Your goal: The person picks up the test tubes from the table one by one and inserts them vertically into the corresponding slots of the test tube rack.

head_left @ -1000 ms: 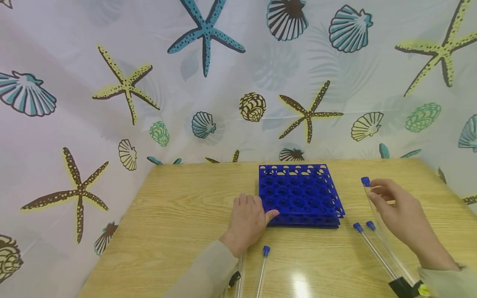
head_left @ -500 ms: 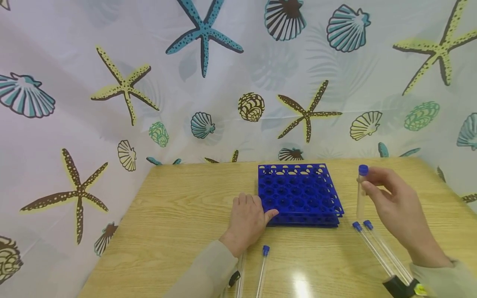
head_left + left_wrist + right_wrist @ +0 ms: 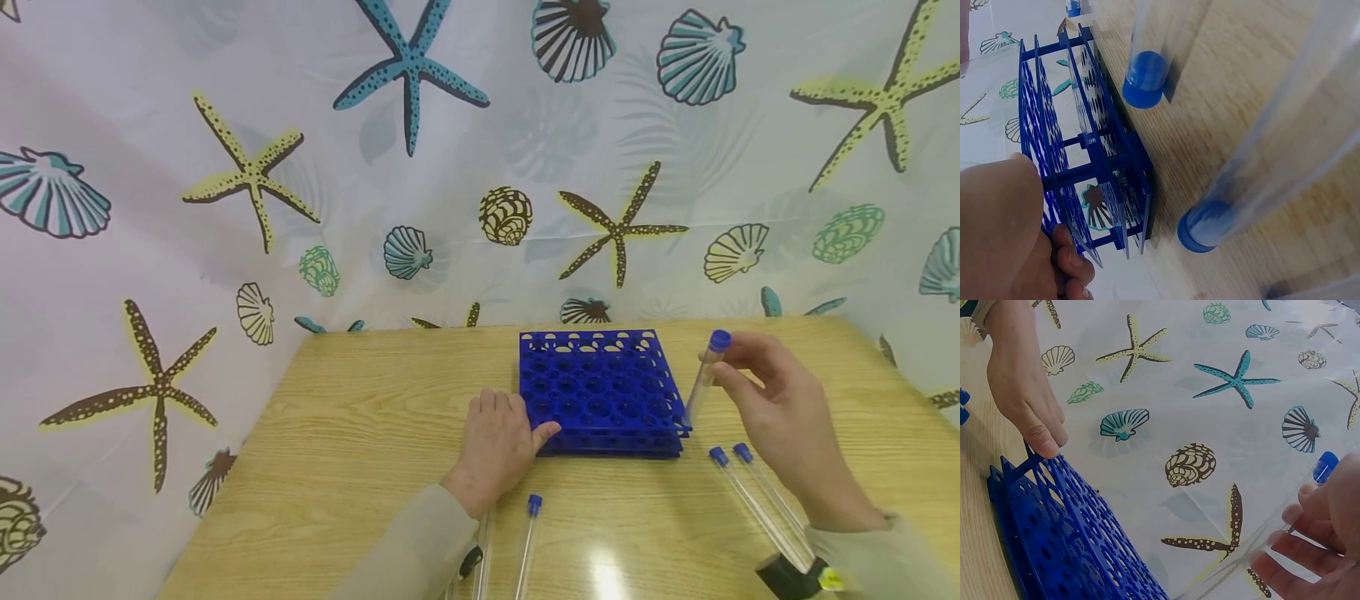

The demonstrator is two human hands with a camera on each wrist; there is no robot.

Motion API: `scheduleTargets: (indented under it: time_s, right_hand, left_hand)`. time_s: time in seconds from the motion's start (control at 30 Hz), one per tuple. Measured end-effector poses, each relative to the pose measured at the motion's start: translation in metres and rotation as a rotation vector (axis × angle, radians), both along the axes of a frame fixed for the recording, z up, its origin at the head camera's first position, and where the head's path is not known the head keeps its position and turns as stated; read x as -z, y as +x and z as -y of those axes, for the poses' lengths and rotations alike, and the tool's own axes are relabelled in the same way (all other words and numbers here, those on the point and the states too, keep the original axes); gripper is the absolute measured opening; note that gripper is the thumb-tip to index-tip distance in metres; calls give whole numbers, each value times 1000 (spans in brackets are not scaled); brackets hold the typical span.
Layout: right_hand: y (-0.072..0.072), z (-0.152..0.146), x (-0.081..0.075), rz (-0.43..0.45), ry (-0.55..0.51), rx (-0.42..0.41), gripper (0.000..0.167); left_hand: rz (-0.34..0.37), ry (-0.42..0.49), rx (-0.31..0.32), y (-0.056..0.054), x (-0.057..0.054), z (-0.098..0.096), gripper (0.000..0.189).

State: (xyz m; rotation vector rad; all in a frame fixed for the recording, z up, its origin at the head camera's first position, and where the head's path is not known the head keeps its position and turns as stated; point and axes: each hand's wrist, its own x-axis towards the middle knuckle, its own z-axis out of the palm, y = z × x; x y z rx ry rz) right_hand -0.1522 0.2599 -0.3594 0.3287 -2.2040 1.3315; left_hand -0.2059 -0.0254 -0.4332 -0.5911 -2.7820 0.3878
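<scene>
A blue test tube rack (image 3: 600, 387) with rows of round holes stands on the wooden table. At its left front corner my left hand (image 3: 497, 450) grips it, thumb over the top edge; in the left wrist view its fingers (image 3: 1072, 265) curl at the rack's side. My right hand (image 3: 780, 417) pinches a clear test tube (image 3: 702, 387) just below its blue cap (image 3: 1325, 465). That tube leans, cap to the right, its bottom end at the rack's right front corner. Whether the end is inside a hole I cannot tell. No tube shows in the rack.
Two capped tubes (image 3: 759, 504) lie on the table (image 3: 360, 433) below my right hand. More capped tubes lie near my left forearm, one (image 3: 528, 542) just right of it. A patterned curtain (image 3: 465, 167) hangs behind and at the sides.
My right hand has moved left, bringing the tube from the right of the rack to its right front corner, tilting it on the way. The left hand has stayed on the rack.
</scene>
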Motion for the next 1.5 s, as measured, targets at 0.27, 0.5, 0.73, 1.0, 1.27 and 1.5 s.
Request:
scheduleTargets:
  time_s: [0.27, 0.5, 0.73, 1.0, 1.27, 1.5]
  right_hand:
    - [-2, 2, 5, 14, 12, -2, 24]
    - [-4, 3, 11, 56, 26, 1, 21]
    - [-3, 2, 16, 105, 37, 11, 22]
    - [-5, 3, 25, 149, 43, 18, 21]
    - [-7, 1, 36, 163, 74, 6, 24]
    - [-8, 0, 39, 191, 111, 22, 24]
  left_hand:
    - [-22, -3, 17, 0, 0, 2, 66]
    - [-30, 0, 27, 1, 1, 2, 65]
    - [-36, 26, 31, 1, 2, 2, 64]
    - [-59, 45, 36, 1, 3, 3, 64]
    - [-71, 51, 30, 2, 4, 2, 63]
    - [-95, 54, 32, 2, 4, 2, 63]
